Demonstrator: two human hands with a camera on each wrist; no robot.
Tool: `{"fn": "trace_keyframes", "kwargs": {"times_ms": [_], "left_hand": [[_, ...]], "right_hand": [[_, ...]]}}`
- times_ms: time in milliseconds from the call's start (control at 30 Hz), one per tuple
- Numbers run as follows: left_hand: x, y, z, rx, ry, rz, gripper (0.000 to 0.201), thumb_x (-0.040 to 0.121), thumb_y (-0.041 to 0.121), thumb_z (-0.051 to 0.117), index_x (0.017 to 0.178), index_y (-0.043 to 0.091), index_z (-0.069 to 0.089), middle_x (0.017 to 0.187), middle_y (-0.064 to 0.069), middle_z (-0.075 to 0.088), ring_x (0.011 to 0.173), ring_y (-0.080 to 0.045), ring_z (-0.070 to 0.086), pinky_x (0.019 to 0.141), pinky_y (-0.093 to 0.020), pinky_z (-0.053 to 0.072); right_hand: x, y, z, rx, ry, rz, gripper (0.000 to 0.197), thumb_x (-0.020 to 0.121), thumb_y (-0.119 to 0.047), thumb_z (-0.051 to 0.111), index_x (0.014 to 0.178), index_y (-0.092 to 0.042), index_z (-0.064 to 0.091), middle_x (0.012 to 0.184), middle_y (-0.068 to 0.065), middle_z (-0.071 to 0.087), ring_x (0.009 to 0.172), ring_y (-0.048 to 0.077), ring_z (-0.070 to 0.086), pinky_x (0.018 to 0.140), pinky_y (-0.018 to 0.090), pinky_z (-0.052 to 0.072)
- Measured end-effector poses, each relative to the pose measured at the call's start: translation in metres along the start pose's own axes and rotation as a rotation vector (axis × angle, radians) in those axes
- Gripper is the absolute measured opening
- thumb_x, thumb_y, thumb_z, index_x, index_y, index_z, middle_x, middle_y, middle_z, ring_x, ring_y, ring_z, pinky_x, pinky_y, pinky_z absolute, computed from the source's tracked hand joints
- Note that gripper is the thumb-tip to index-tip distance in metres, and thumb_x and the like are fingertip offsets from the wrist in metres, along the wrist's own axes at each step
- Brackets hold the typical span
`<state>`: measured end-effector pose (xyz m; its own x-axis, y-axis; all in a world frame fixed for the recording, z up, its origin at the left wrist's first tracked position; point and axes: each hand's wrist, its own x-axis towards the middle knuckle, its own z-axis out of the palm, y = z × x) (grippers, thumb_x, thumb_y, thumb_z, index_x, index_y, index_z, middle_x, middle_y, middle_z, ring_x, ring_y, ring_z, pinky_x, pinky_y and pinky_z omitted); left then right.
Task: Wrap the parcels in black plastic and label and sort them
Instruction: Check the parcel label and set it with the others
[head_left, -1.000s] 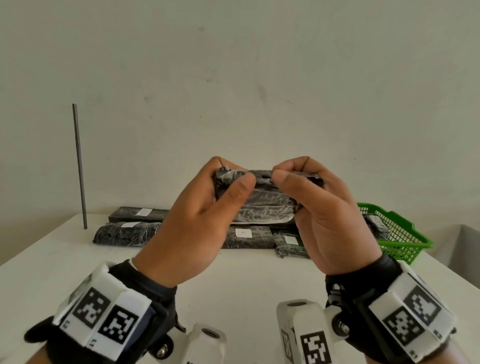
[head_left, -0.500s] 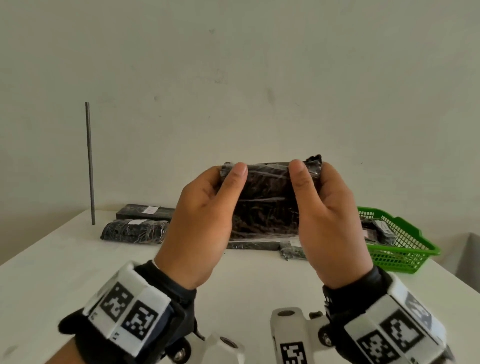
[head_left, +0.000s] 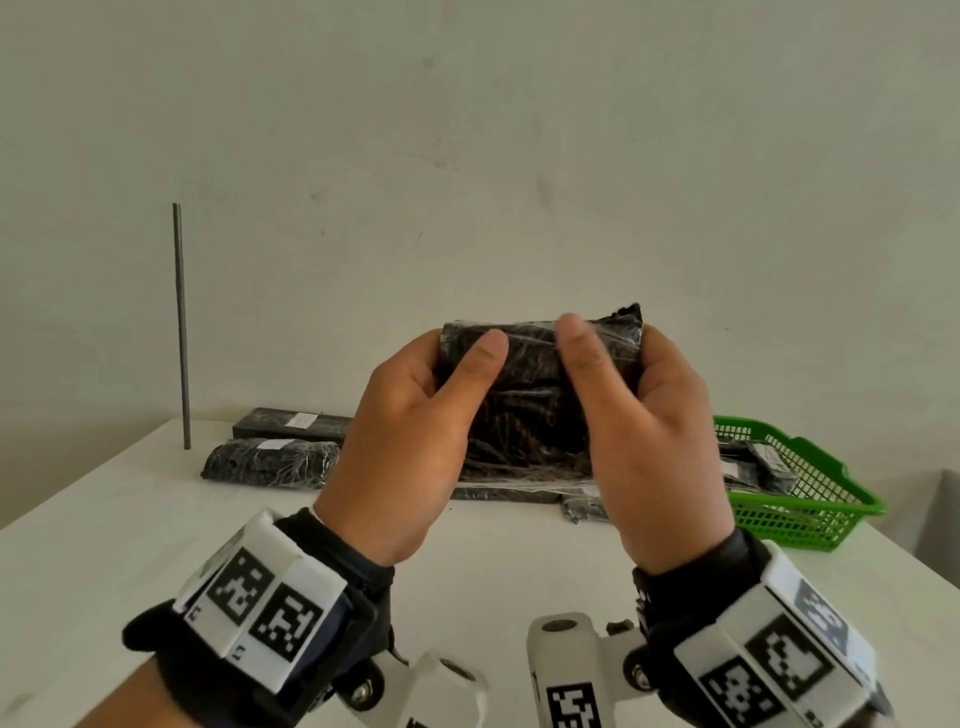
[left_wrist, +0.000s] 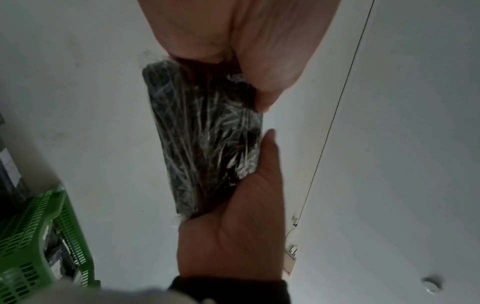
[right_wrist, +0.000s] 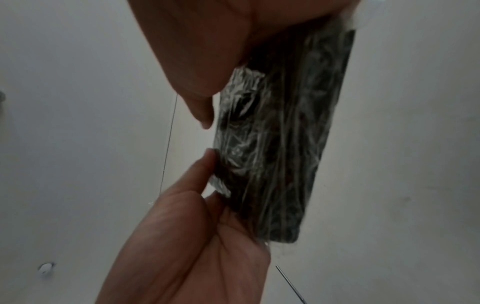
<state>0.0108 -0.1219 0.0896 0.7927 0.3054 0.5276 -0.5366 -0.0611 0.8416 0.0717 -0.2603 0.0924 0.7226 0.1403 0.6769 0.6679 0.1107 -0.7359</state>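
A parcel (head_left: 530, 405) wrapped in crinkled black plastic under clear film is held upright in the air above the white table (head_left: 130, 525), its broad face toward me. My left hand (head_left: 447, 374) grips its left end, thumb on the near face and fingers behind. My right hand (head_left: 644, 395) grips the right end the same way. In the left wrist view the parcel (left_wrist: 207, 139) runs between the left hand (left_wrist: 233, 236) below and the right hand (left_wrist: 233, 41) above. The right wrist view shows the parcel (right_wrist: 285, 144) against the right hand (right_wrist: 194, 246).
Wrapped black parcels with white labels lie at the table's far side: a lumpy one (head_left: 270, 462), a flat one (head_left: 291, 423), another behind my hands (head_left: 509, 492). A green basket (head_left: 810, 514) with labelled parcels stands at the right. A thin grey rod (head_left: 181, 322) stands at the far left.
The parcel has turned from lying tilted with my thumbs pressing its top edge to standing upright. Both thumbs now lie on its near face.
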Motion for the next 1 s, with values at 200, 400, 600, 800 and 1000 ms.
{"fn": "trace_keyframes", "kwargs": {"times_ms": [200, 400, 600, 800, 1000], "left_hand": [[0.001, 0.0, -0.004, 0.023, 0.014, 0.027, 0.037, 0.091, 0.043, 0.06, 0.109, 0.015, 0.075, 0.101, -0.005, 0.08, 0.097, -0.021, 0.078, 0.088, -0.044, 0.063], [0.007, -0.005, -0.013, -0.019, 0.007, -0.055, 0.031, 0.093, 0.047, 0.066, 0.104, 0.021, 0.08, 0.109, -0.01, 0.079, 0.106, -0.032, 0.075, 0.101, -0.061, 0.054], [0.006, -0.006, -0.013, -0.023, -0.071, -0.079, 0.035, 0.098, 0.041, 0.063, 0.115, 0.014, 0.075, 0.114, -0.007, 0.079, 0.111, -0.024, 0.074, 0.102, -0.049, 0.054], [0.003, -0.007, -0.012, 0.082, -0.028, -0.012, 0.021, 0.102, 0.026, 0.057, 0.116, 0.024, 0.073, 0.108, 0.007, 0.08, 0.104, -0.009, 0.075, 0.094, -0.031, 0.056], [0.004, -0.006, -0.015, 0.152, -0.147, -0.04, 0.033, 0.092, 0.029, 0.066, 0.125, 0.024, 0.066, 0.116, 0.006, 0.078, 0.111, -0.013, 0.073, 0.102, -0.043, 0.055]], "right_hand": [[0.003, -0.003, 0.002, -0.082, -0.062, 0.001, 0.051, 0.08, -0.061, 0.074, 0.101, -0.015, 0.066, 0.094, 0.0, 0.078, 0.089, 0.018, 0.076, 0.079, 0.05, 0.063], [0.008, 0.003, -0.005, -0.029, -0.161, 0.042, 0.041, 0.091, -0.047, 0.075, 0.112, -0.012, 0.066, 0.104, 0.004, 0.078, 0.099, 0.023, 0.076, 0.088, 0.052, 0.062], [0.006, 0.01, -0.012, 0.151, -0.069, 0.079, 0.02, 0.097, -0.019, 0.071, 0.113, -0.009, 0.075, 0.104, 0.008, 0.081, 0.1, 0.028, 0.078, 0.093, 0.051, 0.062], [0.004, 0.016, -0.01, 0.077, -0.106, 0.038, 0.035, 0.106, -0.02, 0.059, 0.14, -0.014, 0.064, 0.12, 0.002, 0.078, 0.113, 0.023, 0.074, 0.1, 0.045, 0.058], [0.001, 0.013, -0.013, 0.179, -0.134, 0.092, 0.025, 0.1, -0.016, 0.067, 0.125, -0.011, 0.069, 0.114, 0.007, 0.079, 0.108, 0.026, 0.076, 0.098, 0.05, 0.06]]}}
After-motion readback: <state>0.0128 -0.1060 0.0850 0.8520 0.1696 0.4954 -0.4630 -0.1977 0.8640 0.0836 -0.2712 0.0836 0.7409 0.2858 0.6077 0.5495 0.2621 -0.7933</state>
